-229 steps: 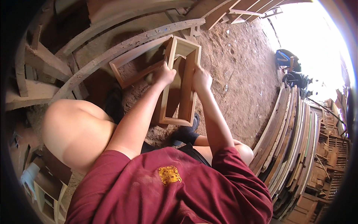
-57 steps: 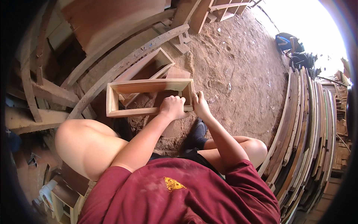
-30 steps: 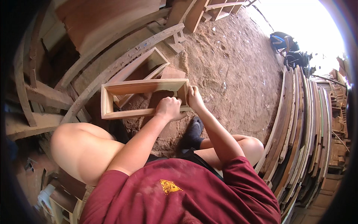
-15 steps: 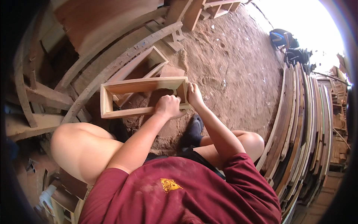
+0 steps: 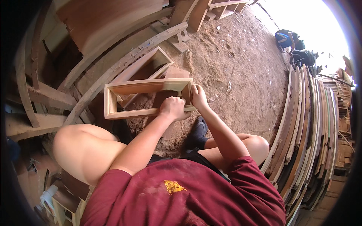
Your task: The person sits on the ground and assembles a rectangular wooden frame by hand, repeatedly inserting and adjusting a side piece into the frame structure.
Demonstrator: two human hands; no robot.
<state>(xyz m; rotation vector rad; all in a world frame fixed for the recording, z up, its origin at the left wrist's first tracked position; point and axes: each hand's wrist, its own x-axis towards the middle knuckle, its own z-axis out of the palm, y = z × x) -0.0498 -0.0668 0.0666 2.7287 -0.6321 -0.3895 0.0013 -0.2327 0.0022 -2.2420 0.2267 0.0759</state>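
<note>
A pale wooden box frame (image 5: pixel 147 112), long and narrow with open middle, is held level in front of me. My left hand (image 5: pixel 173 108) is closed over its near long side, close to the right corner, knuckles up and thumb along the outside. Around the short right end, my right hand (image 5: pixel 199 96) grips the edge from outside. What the left fingers touch inside the frame is partly hidden. Just beyond lies a second wooden box frame (image 5: pixel 162 56), tilted, with a flat reddish wood piece (image 5: pixel 176 72) beside it.
A long curved timber (image 5: pixel 128 56) arcs past on the left, with more wooden parts behind it. Long boards (image 5: pixel 298 132) are stacked at the right. Sandy ground (image 5: pixel 241 67) spreads ahead, with a shelf-like wooden frame (image 5: pixel 222 9) at the far end. My shod foot (image 5: pixel 197 133) is below the box.
The whole view has shifted slightly to the right. Both hands keep the same hold on the box frame, with no clear movement against the surroundings.
</note>
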